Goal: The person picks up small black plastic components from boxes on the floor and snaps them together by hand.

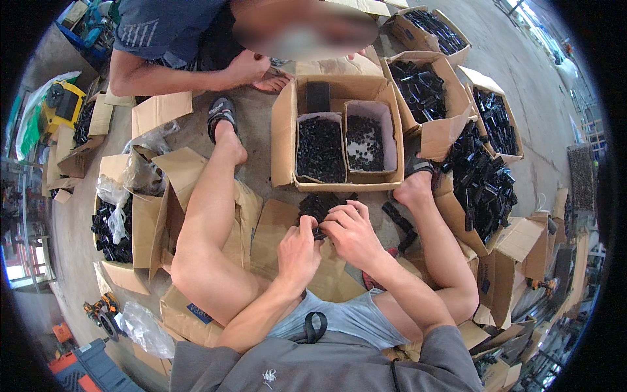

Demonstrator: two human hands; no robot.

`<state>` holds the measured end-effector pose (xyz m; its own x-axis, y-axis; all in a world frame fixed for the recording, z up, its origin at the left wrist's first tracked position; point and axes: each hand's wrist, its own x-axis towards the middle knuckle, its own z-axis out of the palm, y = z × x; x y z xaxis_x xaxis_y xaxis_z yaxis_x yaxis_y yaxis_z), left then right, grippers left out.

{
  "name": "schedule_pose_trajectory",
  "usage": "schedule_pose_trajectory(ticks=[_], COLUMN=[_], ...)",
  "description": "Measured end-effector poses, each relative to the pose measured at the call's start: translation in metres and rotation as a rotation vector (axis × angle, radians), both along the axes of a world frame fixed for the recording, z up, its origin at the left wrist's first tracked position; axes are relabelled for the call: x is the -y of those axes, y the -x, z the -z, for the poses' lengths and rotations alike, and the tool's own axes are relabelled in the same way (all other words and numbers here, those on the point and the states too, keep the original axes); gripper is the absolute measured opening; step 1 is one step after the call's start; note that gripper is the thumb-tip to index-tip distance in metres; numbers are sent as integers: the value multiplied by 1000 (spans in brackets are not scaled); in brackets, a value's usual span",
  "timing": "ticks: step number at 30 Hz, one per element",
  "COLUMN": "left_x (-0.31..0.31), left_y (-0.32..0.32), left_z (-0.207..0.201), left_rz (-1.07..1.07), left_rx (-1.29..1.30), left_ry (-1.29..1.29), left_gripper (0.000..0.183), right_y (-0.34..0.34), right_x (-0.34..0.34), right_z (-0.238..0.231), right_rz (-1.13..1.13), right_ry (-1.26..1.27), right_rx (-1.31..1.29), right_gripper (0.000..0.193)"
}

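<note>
Low in front of me, my left hand (299,251) and my right hand (349,232) meet with fingertips pinched on a small black part (319,233). My fingers cover most of it, so its exact shape is hidden. Just beyond them, several black pieces (316,204) lie on a flat cardboard sheet (274,225). Farther off stands an open cardboard box (284,140). Inside it are two lined trays, one filled with small dark pieces (320,150), the other with tiny black pieces (361,127) around a bare pale patch.
Cardboard boxes of shiny black tubular parts stand at the right (480,186), far right (421,88) and left (112,228). Loose black parts (400,222) lie by my right foot. Opposite sits another person (176,78). A power tool (101,310) rests at the lower left.
</note>
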<state>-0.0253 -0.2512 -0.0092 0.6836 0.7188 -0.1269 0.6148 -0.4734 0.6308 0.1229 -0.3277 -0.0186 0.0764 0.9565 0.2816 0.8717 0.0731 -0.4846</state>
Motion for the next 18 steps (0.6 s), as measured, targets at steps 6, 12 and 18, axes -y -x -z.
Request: schedule_pose_trajectory(ticks=[6, 12, 18], left_x=[0, 1, 4], left_y=[1, 3, 7], left_z=[0, 9, 12], left_rz=[34, 13, 6], left_rx=[-9, 10, 65], left_ry=[-20, -32, 4], left_gripper=[44, 51, 43], right_y=[6, 10, 3], right_x=[-5, -14, -9], right_z=[-18, -30, -29], right_rz=[-58, -117, -109], right_ry=[161, 291, 264], right_rx=[234, 394, 282], right_gripper=[22, 21, 18])
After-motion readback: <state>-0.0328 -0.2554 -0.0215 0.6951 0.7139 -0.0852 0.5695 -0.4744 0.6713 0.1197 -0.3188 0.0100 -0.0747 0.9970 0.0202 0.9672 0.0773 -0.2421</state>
